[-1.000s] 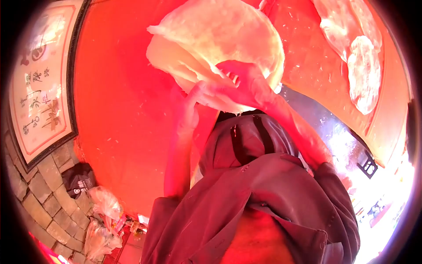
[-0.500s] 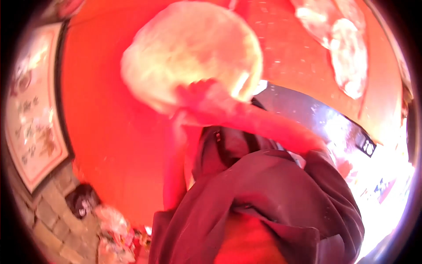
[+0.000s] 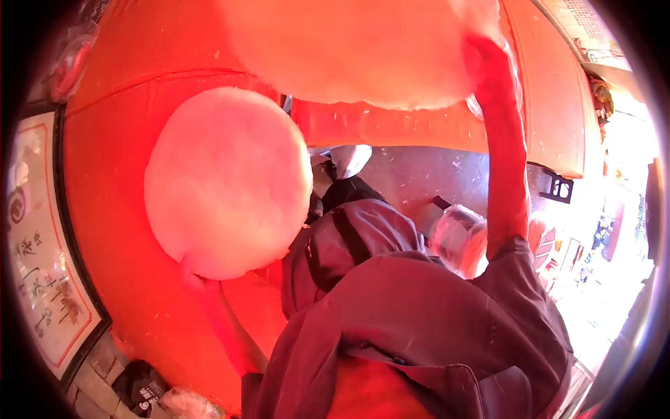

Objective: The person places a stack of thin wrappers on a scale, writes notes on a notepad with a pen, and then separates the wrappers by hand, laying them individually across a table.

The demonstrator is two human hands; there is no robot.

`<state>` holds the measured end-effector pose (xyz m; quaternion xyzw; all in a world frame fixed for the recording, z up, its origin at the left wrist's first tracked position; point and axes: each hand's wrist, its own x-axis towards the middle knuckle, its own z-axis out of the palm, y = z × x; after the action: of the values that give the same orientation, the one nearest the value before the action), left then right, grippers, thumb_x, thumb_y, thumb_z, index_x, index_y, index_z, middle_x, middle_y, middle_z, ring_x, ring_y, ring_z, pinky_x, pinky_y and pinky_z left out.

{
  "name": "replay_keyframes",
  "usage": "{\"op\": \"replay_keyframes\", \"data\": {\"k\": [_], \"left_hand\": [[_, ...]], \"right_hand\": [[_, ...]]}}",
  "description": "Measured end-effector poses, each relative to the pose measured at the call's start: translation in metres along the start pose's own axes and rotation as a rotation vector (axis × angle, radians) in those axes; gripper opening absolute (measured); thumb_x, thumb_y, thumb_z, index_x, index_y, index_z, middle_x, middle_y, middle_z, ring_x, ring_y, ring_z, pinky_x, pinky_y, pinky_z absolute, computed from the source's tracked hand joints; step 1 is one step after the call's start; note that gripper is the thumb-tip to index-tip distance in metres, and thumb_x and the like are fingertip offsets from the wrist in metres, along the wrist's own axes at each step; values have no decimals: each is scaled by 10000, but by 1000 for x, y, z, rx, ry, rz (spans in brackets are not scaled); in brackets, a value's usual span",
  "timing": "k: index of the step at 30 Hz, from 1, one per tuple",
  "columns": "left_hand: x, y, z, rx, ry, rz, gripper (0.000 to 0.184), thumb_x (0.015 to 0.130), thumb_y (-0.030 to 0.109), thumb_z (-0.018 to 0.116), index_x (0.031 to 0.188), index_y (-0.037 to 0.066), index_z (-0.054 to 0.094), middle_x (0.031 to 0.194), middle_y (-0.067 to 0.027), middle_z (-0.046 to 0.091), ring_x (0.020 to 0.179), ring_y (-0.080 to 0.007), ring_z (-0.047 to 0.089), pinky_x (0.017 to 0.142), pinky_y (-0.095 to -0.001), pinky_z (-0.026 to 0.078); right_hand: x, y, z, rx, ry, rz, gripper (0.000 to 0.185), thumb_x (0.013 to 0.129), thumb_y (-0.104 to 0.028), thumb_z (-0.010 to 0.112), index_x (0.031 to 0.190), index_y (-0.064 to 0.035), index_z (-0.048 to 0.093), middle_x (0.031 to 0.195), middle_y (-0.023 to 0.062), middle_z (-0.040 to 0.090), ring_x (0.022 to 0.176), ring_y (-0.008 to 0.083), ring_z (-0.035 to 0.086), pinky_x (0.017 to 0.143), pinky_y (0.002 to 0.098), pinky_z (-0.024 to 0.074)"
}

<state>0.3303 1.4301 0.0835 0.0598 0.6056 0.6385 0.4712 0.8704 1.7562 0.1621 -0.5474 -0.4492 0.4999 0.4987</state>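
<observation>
A pale round disc (image 3: 227, 183), soft-looking with a fuzzy edge, fills the left of the view over the red surface. At its lower edge, my left hand (image 3: 197, 278) is closed, its fingers partly hidden by the disc. A second, larger pale soft sheet (image 3: 356, 52) spans the top and is cut off by the frame. My right arm is stretched forward, and my right hand (image 3: 486, 59) is closed at that sheet's right edge. Red light washes out both pieces, so I cannot tell their material.
A red-covered table (image 3: 115, 174) lies under the disc. A framed sheet with writing (image 3: 49, 258) stands at the left. Clear plastic bundles (image 3: 457, 237) lie at the right, with a black crate-like object (image 3: 558, 187) behind. A black bag (image 3: 138, 387) lies at lower left.
My hands were together at one round pale piece; now they are far apart. The right has gone forward and right with a large sheet. The left is back and left, on a disc.
</observation>
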Motion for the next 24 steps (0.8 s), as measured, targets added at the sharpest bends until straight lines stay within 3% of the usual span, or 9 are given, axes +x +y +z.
{"op": "replay_keyframes", "data": {"k": [5,6,8,11,15,16,19,21,24], "left_hand": [[-17,-17,-4,-1,-5,-45,379,944,112,586,1300,8,511,1175,-94,598,1061,-220,606,894,-409,503],[-21,-19,-4,-3,-6,-52,382,946,114,585,1305,8,508,1185,-95,596,1069,-222,604,901,-412,502],[-28,-21,-7,-5,-5,-62,389,951,120,582,1316,9,502,1203,-97,592,1086,-225,601,914,-419,499],[-36,-22,-11,5,-5,-55,399,959,127,578,1331,10,493,1231,-100,585,1111,-230,595,935,-428,496],[-40,-17,10,29,-89,13,413,969,137,572,1352,12,482,1268,-104,576,1144,-236,587,962,-441,490],[-40,-13,21,27,-129,33,416,972,140,570,1357,12,479,1277,-105,574,1152,-238,585,969,-444,489],[-38,4,60,38,-272,76,426,980,148,566,1373,13,471,1305,-108,567,1177,-243,580,989,-454,485],[-36,8,69,56,-298,106,433,985,153,563,1383,14,465,1323,-110,563,1194,-246,576,1003,-460,483],[-23,-9,48,81,-248,172,455,958,147,616,1372,19,479,1300,-103,577,1157,-231,592,959,-417,499]], "right_hand": [[-52,108,-138,117,263,315,116,931,-169,641,995,-73,651,736,30,635,595,144,614,479,292,495],[-62,118,-117,246,550,423,217,930,-281,670,1037,-98,622,712,52,642,565,161,615,469,288,494],[-102,147,-133,-123,511,615,501,833,-539,734,1013,-97,580,678,93,637,484,193,594,429,295,481],[-154,95,-19,-169,193,768,437,889,-450,704,1097,-75,622,673,103,624,498,194,599,434,285,446],[-164,66,138,-183,-363,233,434,928,-318,687,1181,28,615,857,67,680,747,112,622,621,260,489],[-162,35,179,-268,-607,384,432,924,-275,696,1227,19,602,940,85,693,801,125,627,687,275,509],[-185,30,274,-342,-951,-87,507,821,-220,798,1273,-68,626,1031,81,679,915,177,646,788,322,549],[-185,32,296,-385,-1082,-173,490,810,-197,801,1259,-78,643,1030,74,681,905,170,647,795,310,552],[-178,32,300,-343,-1152,93,485,810,-176,793,1260,-78,642,1030,73,680,898,157,643,808,301,555]]}}
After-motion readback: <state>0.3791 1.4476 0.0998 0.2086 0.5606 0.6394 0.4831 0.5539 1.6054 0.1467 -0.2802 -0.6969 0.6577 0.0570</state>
